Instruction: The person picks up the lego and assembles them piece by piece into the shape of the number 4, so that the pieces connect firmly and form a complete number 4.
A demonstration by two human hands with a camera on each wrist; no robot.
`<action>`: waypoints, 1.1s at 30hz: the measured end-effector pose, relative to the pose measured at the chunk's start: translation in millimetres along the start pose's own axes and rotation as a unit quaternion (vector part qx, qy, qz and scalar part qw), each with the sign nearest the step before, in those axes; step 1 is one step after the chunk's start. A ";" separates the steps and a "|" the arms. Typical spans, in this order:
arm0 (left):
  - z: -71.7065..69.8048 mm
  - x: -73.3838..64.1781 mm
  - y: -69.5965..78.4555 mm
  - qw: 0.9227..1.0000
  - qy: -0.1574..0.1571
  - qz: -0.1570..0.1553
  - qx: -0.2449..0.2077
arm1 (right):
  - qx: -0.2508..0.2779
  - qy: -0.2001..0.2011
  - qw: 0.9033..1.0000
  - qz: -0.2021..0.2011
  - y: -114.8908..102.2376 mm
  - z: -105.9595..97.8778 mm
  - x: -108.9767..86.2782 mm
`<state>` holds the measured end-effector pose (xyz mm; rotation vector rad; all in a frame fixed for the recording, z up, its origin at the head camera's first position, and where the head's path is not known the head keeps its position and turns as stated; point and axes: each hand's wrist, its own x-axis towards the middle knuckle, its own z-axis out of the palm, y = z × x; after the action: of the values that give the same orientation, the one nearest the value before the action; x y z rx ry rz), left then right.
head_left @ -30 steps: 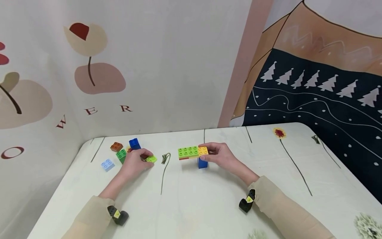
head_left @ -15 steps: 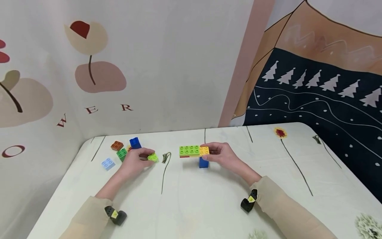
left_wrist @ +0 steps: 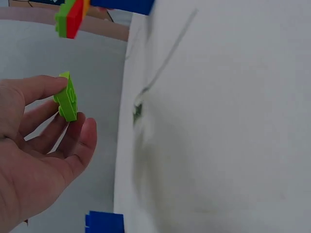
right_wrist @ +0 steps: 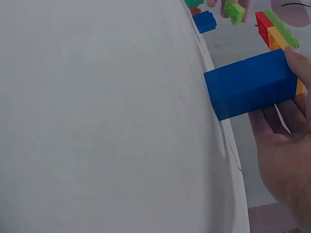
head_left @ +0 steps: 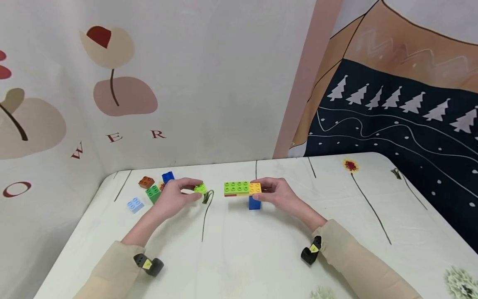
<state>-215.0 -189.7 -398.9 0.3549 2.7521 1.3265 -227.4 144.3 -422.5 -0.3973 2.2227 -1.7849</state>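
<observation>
My left hand point(head_left: 173, 200) pinches a small lime green toy brick point(head_left: 200, 189) between thumb and fingers, held above the table; the left wrist view shows the brick point(left_wrist: 68, 98) tilted on edge. To its right, my right hand point(head_left: 278, 194) grips the yellow top of a built piece. That piece has a long lime green brick point(head_left: 236, 187) jutting left, a yellow brick point(head_left: 255, 188) beside it, and a red brick point(right_wrist: 263, 28) underneath the far end. Two stacked blue bricks point(right_wrist: 252, 83) form its upright leg, whose foot appears to meet the table. A gap separates the small brick from the built piece.
Loose bricks lie at the table's back left: brown point(head_left: 146, 182), green point(head_left: 152, 194), light blue point(head_left: 135, 205) and dark blue point(head_left: 168, 177). The white tablecloth point(head_left: 231, 257) carries printed flowers. Printed curtains point(head_left: 224, 83) hang just behind the table's back edge.
My left hand has lifted the small lime green brick and carried it rightward and away from me, towards the built piece. The right hand and the built piece have stayed nearly still.
</observation>
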 end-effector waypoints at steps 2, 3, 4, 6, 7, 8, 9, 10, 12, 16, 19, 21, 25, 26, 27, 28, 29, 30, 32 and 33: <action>0.3 1.2 7.9 1.000 0.000 0.007 -0.008 | -0.001 0.000 1.000 0.003 -0.2 0.2 0.3; 0.6 1.7 11.7 1.000 0.000 0.008 -0.013 | 0.000 -0.001 1.000 0.004 -0.4 0.4 0.3; 1.4 2.4 15.7 1.000 0.000 0.008 -0.019 | 0.000 -0.001 1.000 0.005 -0.5 0.3 0.3; 3.4 4.0 24.0 0.999 -0.003 0.008 -0.031 | -0.001 -0.001 1.000 0.007 -0.8 0.1 0.1; 4.7 4.7 28.8 0.999 -0.005 0.011 -0.036 | 0.000 -0.002 1.000 0.009 -0.9 0.2 -0.1; 6.2 5.5 33.8 0.999 -0.006 0.014 -0.039 | -0.001 -0.002 1.000 0.009 -1.2 0.4 -0.2; 8.0 6.4 38.8 0.999 -0.007 0.018 -0.042 | -0.001 -0.002 1.000 0.010 -1.3 0.5 -0.2; 10.2 7.3 44.4 0.999 -0.006 0.023 -0.045 | -0.003 -0.003 1.000 0.011 -1.4 0.7 -0.3; 14.9 9.1 55.1 0.998 -0.006 0.035 -0.049 | -0.006 -0.003 1.000 0.010 -1.3 1.0 -0.2; 26.8 13.5 73.4 0.997 -0.009 0.059 -0.054 | -0.011 -0.007 1.000 0.005 0.2 0.9 0.1; 35.1 16.6 84.2 0.996 -0.014 0.076 -0.054 | -0.009 -0.010 1.000 0.002 1.8 0.6 0.4; 39.6 18.8 89.9 0.995 -0.017 0.086 -0.052 | -0.006 -0.012 1.000 0.001 2.7 0.5 0.6; 47.3 24.0 96.6 0.993 -0.026 0.110 -0.046 | 0.010 -0.014 1.000 -0.004 5.3 -0.6 0.3; 49.1 25.0 97.8 0.992 -0.028 0.115 -0.045 | 0.014 -0.014 1.000 -0.005 6.2 -0.9 0.3; 51.2 26.8 98.2 0.992 -0.031 0.117 -0.044 | 0.017 -0.014 1.000 -0.008 7.2 -1.2 0.3; 53.2 27.9 99.3 0.991 -0.034 0.120 -0.045 | 0.022 -0.014 1.000 -0.010 7.6 -1.7 0.3; 55.1 29.0 100.2 0.991 -0.037 0.119 -0.047 | 0.024 -0.014 1.000 -0.012 8.4 -2.1 0.7; 57.1 30.3 100.9 0.991 -0.040 0.119 -0.047 | 0.025 -0.014 0.999 -0.014 8.6 -2.2 0.8; 60.9 33.0 101.4 0.991 -0.045 0.117 -0.046 | 0.025 -0.014 0.999 -0.017 8.8 -2.5 1.0; 62.7 34.1 101.8 0.991 -0.047 0.116 -0.046 | 0.024 -0.014 0.999 -0.019 8.7 -2.6 1.0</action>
<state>-220.1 -72.5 -357.5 0.7313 2.6246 1.4386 -229.7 148.1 -430.5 -0.4547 2.1621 -1.8363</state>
